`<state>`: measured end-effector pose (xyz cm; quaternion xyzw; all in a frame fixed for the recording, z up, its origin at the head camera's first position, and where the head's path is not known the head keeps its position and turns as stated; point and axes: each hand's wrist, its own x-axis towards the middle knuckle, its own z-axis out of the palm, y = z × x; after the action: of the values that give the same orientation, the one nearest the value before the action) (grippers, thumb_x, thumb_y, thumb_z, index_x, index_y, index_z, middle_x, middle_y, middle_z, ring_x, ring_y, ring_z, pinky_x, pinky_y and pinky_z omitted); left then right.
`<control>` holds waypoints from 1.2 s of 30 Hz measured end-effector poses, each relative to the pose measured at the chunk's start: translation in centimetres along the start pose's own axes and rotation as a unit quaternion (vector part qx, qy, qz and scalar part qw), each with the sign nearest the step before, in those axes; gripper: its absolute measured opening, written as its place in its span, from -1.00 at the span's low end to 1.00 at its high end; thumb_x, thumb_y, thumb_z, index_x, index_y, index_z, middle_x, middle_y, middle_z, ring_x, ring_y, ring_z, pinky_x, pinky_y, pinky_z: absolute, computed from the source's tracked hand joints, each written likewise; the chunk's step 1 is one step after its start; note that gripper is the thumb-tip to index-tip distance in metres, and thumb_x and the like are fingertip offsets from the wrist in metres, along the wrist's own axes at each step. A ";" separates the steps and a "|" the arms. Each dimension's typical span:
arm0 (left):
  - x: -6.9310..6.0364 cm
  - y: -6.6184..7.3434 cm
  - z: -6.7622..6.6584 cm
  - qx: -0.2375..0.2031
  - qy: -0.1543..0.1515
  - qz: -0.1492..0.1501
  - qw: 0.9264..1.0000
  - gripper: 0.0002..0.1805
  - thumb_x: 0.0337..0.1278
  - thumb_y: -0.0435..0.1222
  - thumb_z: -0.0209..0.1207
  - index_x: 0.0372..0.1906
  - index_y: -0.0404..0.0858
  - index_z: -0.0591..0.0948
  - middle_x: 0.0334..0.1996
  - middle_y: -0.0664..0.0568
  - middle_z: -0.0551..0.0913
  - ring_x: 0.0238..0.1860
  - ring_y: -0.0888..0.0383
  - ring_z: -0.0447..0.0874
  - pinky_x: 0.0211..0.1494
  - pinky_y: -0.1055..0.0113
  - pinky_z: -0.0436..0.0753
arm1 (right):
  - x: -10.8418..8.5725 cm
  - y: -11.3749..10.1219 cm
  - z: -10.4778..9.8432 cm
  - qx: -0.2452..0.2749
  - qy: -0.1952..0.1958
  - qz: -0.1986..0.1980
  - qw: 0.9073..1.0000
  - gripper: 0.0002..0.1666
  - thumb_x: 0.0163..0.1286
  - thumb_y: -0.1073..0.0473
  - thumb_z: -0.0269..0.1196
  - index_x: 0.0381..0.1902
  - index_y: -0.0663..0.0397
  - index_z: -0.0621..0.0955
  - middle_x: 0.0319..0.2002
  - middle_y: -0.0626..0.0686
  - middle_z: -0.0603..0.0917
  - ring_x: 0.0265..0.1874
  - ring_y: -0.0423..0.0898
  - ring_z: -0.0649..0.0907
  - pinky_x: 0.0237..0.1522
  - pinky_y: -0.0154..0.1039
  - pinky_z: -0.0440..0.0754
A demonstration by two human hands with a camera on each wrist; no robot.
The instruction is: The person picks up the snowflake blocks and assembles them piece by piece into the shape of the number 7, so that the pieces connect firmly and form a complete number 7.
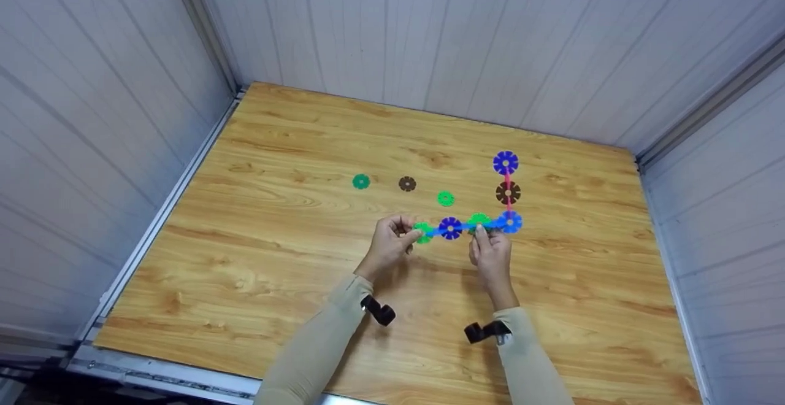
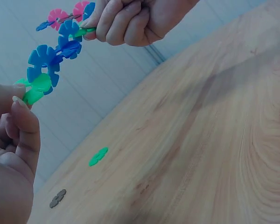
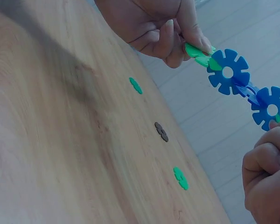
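Observation:
A chain of interlocking notched plastic discs is held off the table between both hands. My left hand pinches the light green disc at the chain's left end between thumb and fingers. From there run upright blue discs and a dark blue disc. My right hand pinches another green disc, thumb on top. Beyond it, a blue disc forms the corner. A branch with pink discs, a brown disc and a purple-blue end disc extends away from me.
Loose on the wood-grain table, behind the chain, lie a dark green disc, a brown notched disc and a small bright green disc. Panelled walls rise at the back and both sides. A black camera is strapped on each wrist.

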<state>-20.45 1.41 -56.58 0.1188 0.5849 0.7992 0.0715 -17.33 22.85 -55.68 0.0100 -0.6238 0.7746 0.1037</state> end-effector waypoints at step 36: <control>7.1 -0.2 -10.5 0.233 -0.008 -0.013 0.972 -0.70 0.27 -0.47 0.21 0.05 -0.55 0.53 -0.21 -0.11 0.56 -0.37 0.12 0.47 -0.30 0.38 0.50 | 0.4 0.4 -1.0 -0.051 -0.020 0.026 0.998 -0.54 0.61 0.16 0.00 -0.54 0.26 0.39 -0.75 -0.02 0.37 -0.80 -0.25 0.26 -0.75 -0.40 0.15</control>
<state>-30.19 -6.36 -59.00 0.1307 0.7562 0.6387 0.0570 -17.68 23.78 -56.26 0.0042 -0.6647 0.7436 0.0717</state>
